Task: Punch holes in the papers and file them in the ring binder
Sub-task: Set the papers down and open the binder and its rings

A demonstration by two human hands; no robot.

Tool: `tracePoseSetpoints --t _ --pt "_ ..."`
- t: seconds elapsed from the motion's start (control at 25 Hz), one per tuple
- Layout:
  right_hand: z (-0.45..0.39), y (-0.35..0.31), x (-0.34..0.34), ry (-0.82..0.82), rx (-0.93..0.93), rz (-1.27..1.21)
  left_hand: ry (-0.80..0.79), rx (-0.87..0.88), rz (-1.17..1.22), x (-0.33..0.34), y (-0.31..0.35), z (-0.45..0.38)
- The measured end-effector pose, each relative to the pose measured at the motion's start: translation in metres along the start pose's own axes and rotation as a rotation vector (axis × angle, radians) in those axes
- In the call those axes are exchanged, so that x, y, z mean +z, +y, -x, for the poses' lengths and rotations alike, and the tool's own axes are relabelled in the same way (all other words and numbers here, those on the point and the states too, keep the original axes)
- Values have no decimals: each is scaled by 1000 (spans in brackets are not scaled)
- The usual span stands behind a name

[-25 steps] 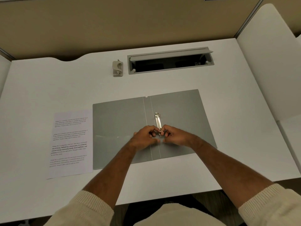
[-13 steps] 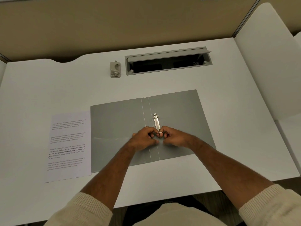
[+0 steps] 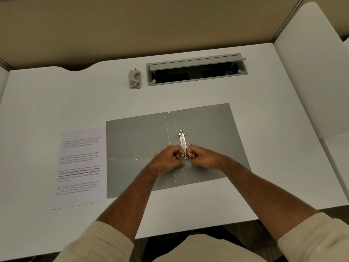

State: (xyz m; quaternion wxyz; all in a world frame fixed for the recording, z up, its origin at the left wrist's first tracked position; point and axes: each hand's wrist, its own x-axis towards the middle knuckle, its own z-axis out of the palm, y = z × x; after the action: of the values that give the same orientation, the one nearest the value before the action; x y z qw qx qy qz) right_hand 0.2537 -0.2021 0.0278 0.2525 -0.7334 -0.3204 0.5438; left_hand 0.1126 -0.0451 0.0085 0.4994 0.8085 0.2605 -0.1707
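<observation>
Bench [image 3: 264, 114]: plain white. Ring binder [image 3: 136, 148]: uniform grey inside, with two pale lines down the spine; ring mechanism [image 3: 183, 142] bright silver. Paper [image 3: 81, 167]: white, with black print in four blocks, some lines bold. Hole punch [image 3: 134, 79]: beige-grey. Cable tray [image 3: 196, 69]: grey frame, black interior. Sleeves [image 3: 105, 241]: cream, ribbed. Rear partition [image 3: 132, 25]: tan.

Grey ring binder [image 3: 143, 148] lies open flat, printed paper [image 3: 81, 167] just beside it
</observation>
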Motion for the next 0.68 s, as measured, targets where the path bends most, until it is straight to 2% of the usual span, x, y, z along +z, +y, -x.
tracePoseSetpoints --t 0.44,0.68 --pt "5 -1 3 49 2 -114 38 -13 119 -3 -1 7" --pt "19 1 15 161 -82 -135 189 44 117 -7 -10 39"
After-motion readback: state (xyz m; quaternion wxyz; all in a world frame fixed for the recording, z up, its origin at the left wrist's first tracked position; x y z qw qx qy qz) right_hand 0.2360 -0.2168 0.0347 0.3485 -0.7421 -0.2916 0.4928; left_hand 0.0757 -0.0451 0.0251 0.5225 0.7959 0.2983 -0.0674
